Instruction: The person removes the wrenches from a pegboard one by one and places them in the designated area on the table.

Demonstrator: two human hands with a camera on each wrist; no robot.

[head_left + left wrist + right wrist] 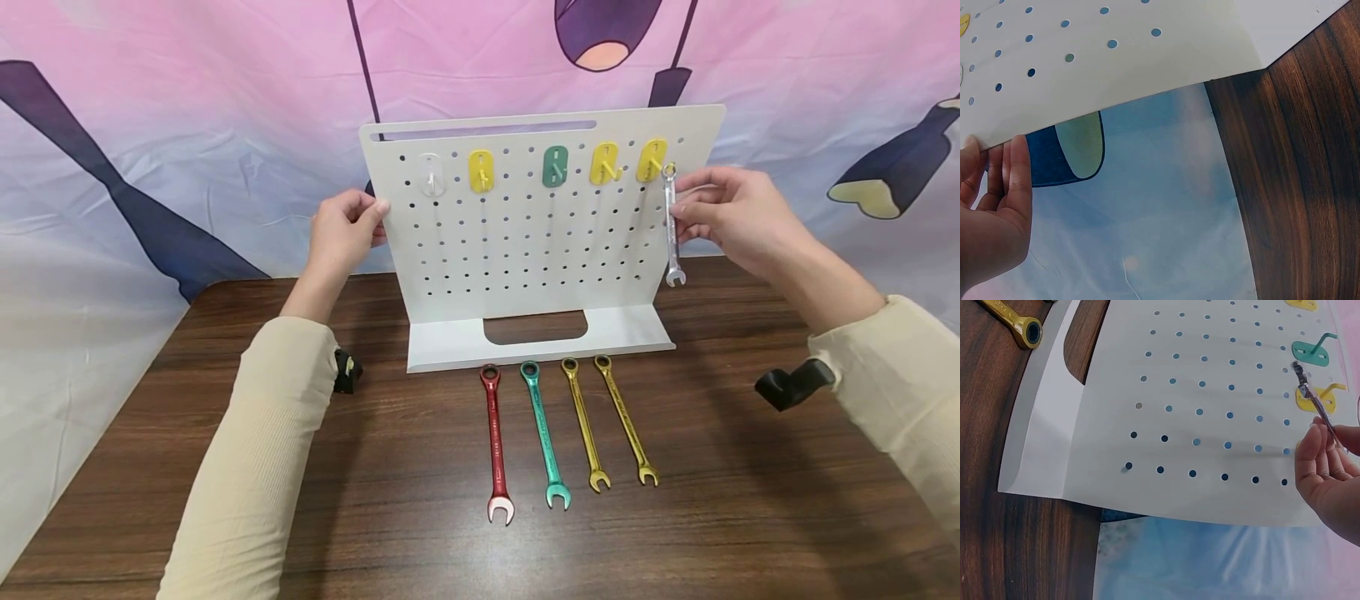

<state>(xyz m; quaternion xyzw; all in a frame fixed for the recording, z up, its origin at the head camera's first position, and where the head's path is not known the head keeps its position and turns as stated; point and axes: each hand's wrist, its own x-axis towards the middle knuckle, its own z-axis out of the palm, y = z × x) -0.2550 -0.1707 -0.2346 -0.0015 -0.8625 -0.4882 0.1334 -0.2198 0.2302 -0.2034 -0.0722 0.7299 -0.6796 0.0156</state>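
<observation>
In the head view, my right hand point(738, 212) pinches a silver combination wrench point(671, 229) by its shank, ring end up and open jaw down. Its ring overlaps the tip of the rightmost yellow hook point(651, 161) on the white pegboard point(525, 302). The right wrist view has the wrench point(1311, 394) between thumb and fingers, in front of the board. My left hand point(341, 229) grips the board's left edge, thumb on the front. From the left wrist, that hand point(1004, 194) shows its fingers behind the edge.
Further hooks on the board are clear point(431, 175), yellow point(482, 171), green point(555, 167) and yellow point(604, 163). Before its base on the wooden table point(420, 517) lie a red wrench point(494, 442), a green wrench point(544, 433) and two gold wrenches point(626, 421). A patterned cloth point(225, 167) hangs behind.
</observation>
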